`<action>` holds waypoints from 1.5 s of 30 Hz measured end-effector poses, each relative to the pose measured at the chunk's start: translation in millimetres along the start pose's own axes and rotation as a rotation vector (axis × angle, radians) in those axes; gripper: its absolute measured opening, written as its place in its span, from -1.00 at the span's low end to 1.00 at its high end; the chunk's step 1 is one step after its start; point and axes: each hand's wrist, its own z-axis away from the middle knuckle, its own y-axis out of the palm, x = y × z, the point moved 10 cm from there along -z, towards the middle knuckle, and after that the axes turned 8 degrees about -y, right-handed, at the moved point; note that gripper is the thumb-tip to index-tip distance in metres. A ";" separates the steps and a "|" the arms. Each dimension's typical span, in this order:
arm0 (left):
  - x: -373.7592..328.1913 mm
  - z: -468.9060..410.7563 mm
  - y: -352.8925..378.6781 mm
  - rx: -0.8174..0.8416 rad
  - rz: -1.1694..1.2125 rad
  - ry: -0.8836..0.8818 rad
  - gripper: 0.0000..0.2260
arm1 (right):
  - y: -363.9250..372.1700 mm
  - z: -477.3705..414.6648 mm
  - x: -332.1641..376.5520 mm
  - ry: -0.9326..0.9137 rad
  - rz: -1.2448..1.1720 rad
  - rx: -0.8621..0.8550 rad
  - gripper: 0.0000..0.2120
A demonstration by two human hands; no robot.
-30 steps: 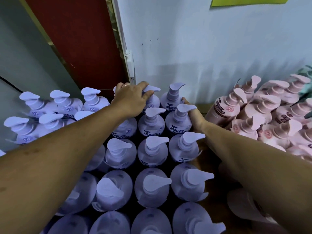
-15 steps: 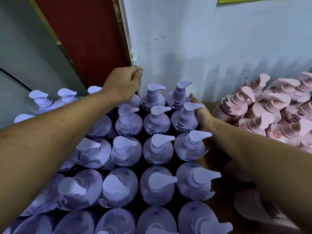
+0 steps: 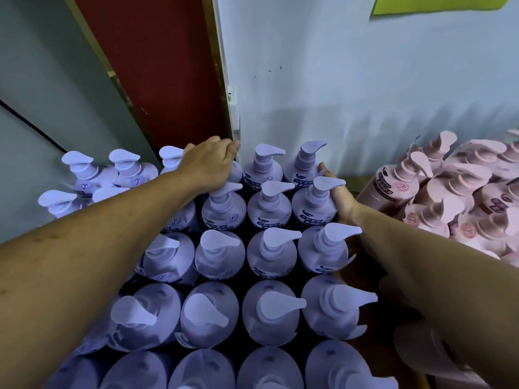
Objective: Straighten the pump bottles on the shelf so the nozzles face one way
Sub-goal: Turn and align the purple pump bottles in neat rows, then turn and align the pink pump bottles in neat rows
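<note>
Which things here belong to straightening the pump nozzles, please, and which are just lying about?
Job: lilac pump bottles; left hand reaching over the back row; right hand flat against the end column.
Just there: pink pump bottles, untouched; yellow notice; red panel.

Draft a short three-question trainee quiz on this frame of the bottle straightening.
1. True or false: the right hand holds a bottle up in the air.
2. Most purple bottles point their nozzles: A left; B right; C at the camera.
3. Fill in: the left hand reaches over the ___ row of purple bottles, by the wall.
Key: 1 false, it presses the purple bottles' right side; 2 B; 3 back.
</note>
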 end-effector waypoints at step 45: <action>-87.3 392.0 22.3 0.157 0.209 0.236 -0.49 | -17.4 403.8 -19.9 -0.834 1.486 0.479 -0.55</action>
